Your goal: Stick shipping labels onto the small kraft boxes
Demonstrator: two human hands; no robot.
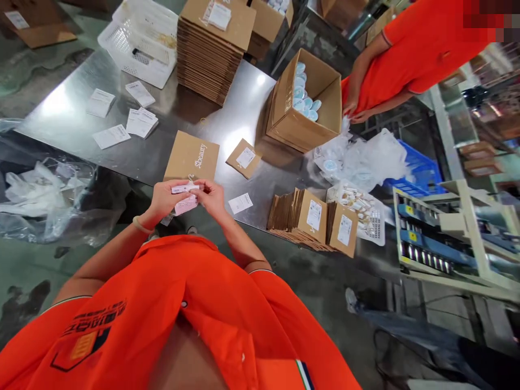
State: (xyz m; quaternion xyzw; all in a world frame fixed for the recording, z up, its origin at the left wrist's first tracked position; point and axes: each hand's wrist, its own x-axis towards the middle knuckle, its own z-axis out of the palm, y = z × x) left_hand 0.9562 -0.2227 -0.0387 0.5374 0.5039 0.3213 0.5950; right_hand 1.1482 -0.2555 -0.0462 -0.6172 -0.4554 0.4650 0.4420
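Observation:
In front of my chest, my left hand [164, 198] pinches a white-and-pink printed label sheet [186, 204] from one side. The fingertips of my right hand [211, 196] grip its other side, near a folded or raised upper edge. Just beyond my hands, a flat brown cardboard box [193, 154] with white lettering lies on the metal table [158, 154]. To its right is a smaller brown carton [244, 158] bearing a white label. A loose white printed slip [240, 203] rests on the table to the right of my right hand.
Several label stacks [141, 123] lie at left near a white basket [142, 40]. Tall flattened cartons [211, 54] and an open box of jars [303, 116] stand behind. Labelled cartons [313, 214] line the front right. A co-worker [414, 49] handles plastic bags [365, 160].

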